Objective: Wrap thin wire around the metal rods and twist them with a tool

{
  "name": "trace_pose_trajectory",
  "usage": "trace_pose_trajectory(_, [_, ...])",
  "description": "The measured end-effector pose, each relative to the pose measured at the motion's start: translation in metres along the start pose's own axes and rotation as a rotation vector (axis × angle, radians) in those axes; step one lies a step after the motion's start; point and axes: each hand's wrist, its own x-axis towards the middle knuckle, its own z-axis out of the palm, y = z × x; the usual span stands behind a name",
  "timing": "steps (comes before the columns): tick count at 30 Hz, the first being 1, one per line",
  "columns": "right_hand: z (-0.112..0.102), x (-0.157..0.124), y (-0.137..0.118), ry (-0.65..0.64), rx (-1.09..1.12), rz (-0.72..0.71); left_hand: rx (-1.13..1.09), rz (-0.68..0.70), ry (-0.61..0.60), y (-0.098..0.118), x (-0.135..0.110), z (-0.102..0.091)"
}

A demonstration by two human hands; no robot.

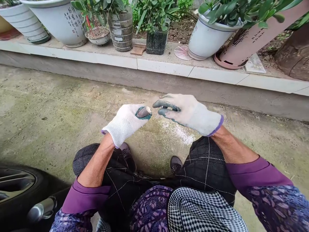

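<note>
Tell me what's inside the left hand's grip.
The gloved left hand is closed around a brownish piece; only its pale-tipped end shows. The rest is covered by the hand, so its full length and shape cannot be seen.

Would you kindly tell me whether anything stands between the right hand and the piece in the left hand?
Nothing visible blocks the right hand from the piece in the left hand; only a thin strand seems to cross the gap.

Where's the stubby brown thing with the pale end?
In the head view, the stubby brown thing is near the middle, gripped in the gloved left hand, just left of the right hand.
</note>
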Motion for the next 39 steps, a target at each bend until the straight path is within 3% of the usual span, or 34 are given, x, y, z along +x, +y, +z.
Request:
trace_pose_trajectory(4, [0.008, 0.004, -0.001, -0.057, -0.106, 0.017, 0.061, 0.019, 0.007, 0.006, 0.001, 0.001])
trace_pose_trajectory(9, [0.011, 0.000, -0.006, 0.094, -0.163, 0.082, 0.082, 0.008, 0.191, 0.010, 0.002, 0.002])
trace_pose_trajectory(15, [0.013, -0.002, -0.017, 0.255, -0.272, 0.044, 0.000, -0.003, 0.278, 0.013, -0.001, 0.001])
trace_pose_trajectory(19, [0.016, -0.005, -0.018, 0.307, -0.390, -0.020, -0.203, -0.053, 0.196, 0.018, -0.003, -0.004])
trace_pose_trajectory(24, [0.017, -0.009, -0.014, 0.302, -0.530, -0.099, -0.385, -0.205, -0.091, 0.018, -0.003, -0.014])
trace_pose_trajectory(26, [0.017, -0.010, -0.013, 0.305, -0.531, -0.113, -0.326, -0.174, -0.048, 0.016, -0.003, -0.014])
trace_pose_trajectory(30, [0.019, -0.008, -0.018, 0.314, -0.293, -0.023, 0.100, -0.014, 0.262, 0.017, -0.006, -0.009])
trace_pose_trajectory(35, [0.030, -0.001, -0.025, 0.305, 0.413, 0.260, 0.570, 0.145, 0.480, 0.007, -0.012, -0.008])
trace_pose_trajectory(37, [0.030, 0.002, -0.023, 0.192, 0.623, 0.373, 0.648, 0.212, 0.528, -0.001, -0.013, -0.010])
trace_pose_trajectory(39, [0.025, 0.002, -0.018, 0.004, 0.701, 0.396, 0.706, 0.265, 0.553, -0.008, -0.014, -0.011])
